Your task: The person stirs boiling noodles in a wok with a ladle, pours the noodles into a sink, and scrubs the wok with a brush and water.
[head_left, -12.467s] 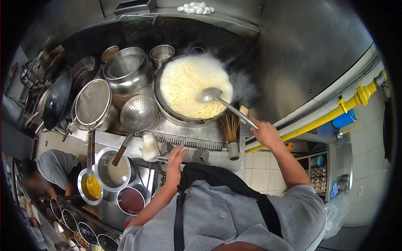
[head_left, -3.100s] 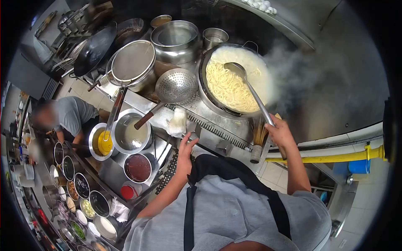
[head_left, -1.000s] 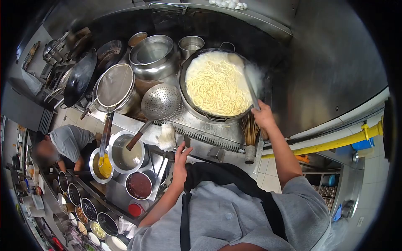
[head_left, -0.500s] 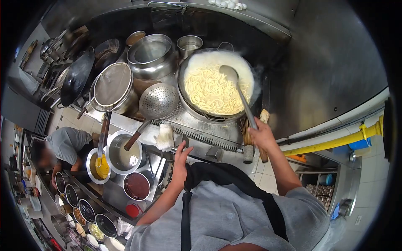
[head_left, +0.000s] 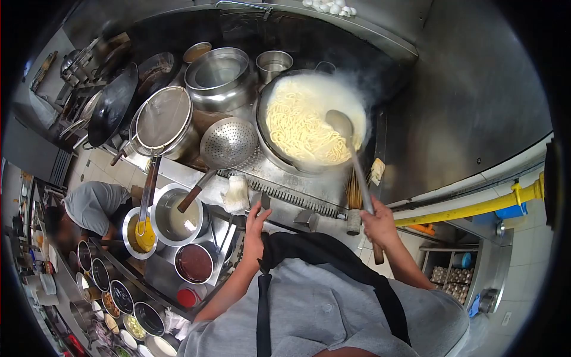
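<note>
My right hand (head_left: 381, 225) is wrapped around the handle of a long ladle (head_left: 340, 123). The ladle's bowl rests at the right part of a large wok (head_left: 262, 132), among thick pale noodles (head_left: 300, 128) in cloudy, steaming liquid. Held up near my body, my left hand (head_left: 256, 229) has its fingers stretched out and grips nothing. Just past its fingertips is a white cloth-like bundle (head_left: 236, 195) at the stove edge. A perforated strainer (head_left: 229, 143) with a wooden handle lies left of the wok.
A bamboo brush (head_left: 354, 205) stands right of the stove front. Left are a mesh sieve (head_left: 163, 118), a steel pot of pale liquid (head_left: 178, 220), a bowl of yellow liquid (head_left: 143, 238) and a pot of dark red sauce (head_left: 194, 263). Another person (head_left: 98, 205) bends over at far left.
My right hand has drawn the ladle right and toward my body. The noodles have shifted in the wok, and more steam rises. My left hand has barely moved.
</note>
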A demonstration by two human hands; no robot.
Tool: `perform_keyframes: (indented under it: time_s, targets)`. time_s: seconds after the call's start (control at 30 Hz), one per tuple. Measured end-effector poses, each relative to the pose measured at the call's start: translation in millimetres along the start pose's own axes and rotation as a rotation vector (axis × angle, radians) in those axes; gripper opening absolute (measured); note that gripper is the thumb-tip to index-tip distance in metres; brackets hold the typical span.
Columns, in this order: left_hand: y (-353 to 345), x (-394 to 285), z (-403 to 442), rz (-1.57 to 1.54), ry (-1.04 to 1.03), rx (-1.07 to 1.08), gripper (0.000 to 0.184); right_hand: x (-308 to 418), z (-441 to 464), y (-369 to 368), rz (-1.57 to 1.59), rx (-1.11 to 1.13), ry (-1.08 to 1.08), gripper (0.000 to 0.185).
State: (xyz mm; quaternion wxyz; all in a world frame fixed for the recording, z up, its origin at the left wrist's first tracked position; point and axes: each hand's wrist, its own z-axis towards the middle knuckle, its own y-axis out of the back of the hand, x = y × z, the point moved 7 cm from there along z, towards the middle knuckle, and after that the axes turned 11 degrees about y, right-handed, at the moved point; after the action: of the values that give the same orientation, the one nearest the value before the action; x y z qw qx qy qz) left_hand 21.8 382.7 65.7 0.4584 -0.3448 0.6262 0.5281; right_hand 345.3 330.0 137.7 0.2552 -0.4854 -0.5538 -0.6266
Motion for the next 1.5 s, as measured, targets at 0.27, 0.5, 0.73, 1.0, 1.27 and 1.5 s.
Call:
perform_keyframes:
  time_s: [0.27,0.5,0.73,1.0,1.27,1.5]
  targets:
    - [-4,-6,3,-0.042,-0.029,0.021,0.065,10,-3,12,0.314,0.117,-0.218,0.056]
    - [-2,-7,-2,0.0,-0.007,-0.014,0.063,-16,-11,4,0.373,0.031,-0.319,0.048]
    - [-11,-4,2,-0.007,-0.027,0.024,0.065,14,-17,-11,0.676,0.201,-0.379,0.043]
    - [-10,-15,0,0.033,-0.005,0.04,0.064,14,-31,0,0.041,0.26,-0.074,0.061]
    - [-16,-15,0,0.018,-0.068,0.033,0.066,-28,8,-16,-0.362,0.228,0.172,0.06]
    - [-12,-6,-8,-0.016,-0.027,-0.012,0.065,-46,46,-8,-0.376,0.135,0.229,0.061]
